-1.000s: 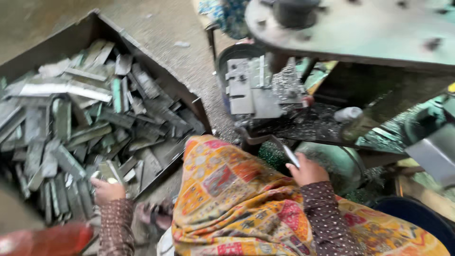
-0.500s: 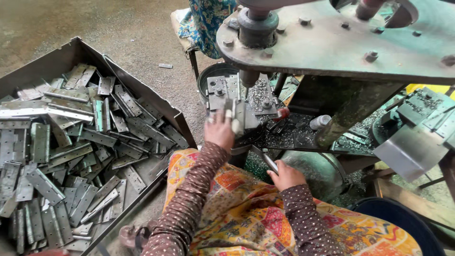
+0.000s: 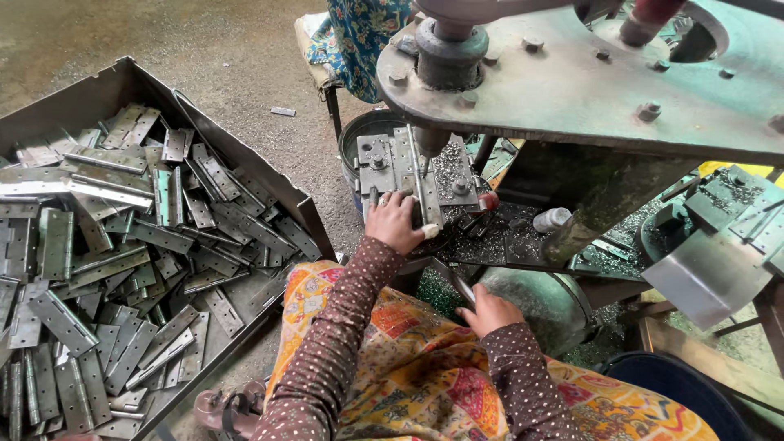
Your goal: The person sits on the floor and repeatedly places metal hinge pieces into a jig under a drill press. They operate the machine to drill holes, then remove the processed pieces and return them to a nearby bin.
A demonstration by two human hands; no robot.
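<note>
Hinges everywhere, and one is right under the tool: the left hand (image 3: 398,222) reaches up to the small fixture plate (image 3: 406,166) of the drill press, fingers curled and pressed down on a metal hinge (image 3: 425,198) that lies flat on it, just below the drill bit (image 3: 421,155). I'd say that grip is there to keep the piece square and steady under the spindle. The right hand (image 3: 488,310) sits low by the lap, pinching a second flat metal piece (image 3: 459,282) between thumb and fingers, held close to the machine as if kept ready; how tightly it pinches I cannot quite tell. Off to the person's left, a big grey metal tray (image 3: 106,90) sits on the floor, heaped with loose hinges (image 3: 139,245) lying every which way, well within arm's reach of the seat. Above the work, the heavy green machine head (image 3: 588,90) with its bolts fills the top of the view. The bench (image 3: 523,241) under the fixture is dark and littered with metal shavings, with a small white bottle (image 3: 551,219) standing on it near the column. The floor (image 3: 237,49) is rough bare concrete, gritty and stained. A patterned cloth drapes the lap, and a sandal (image 3: 233,408) shows at the bottom edge.
</note>
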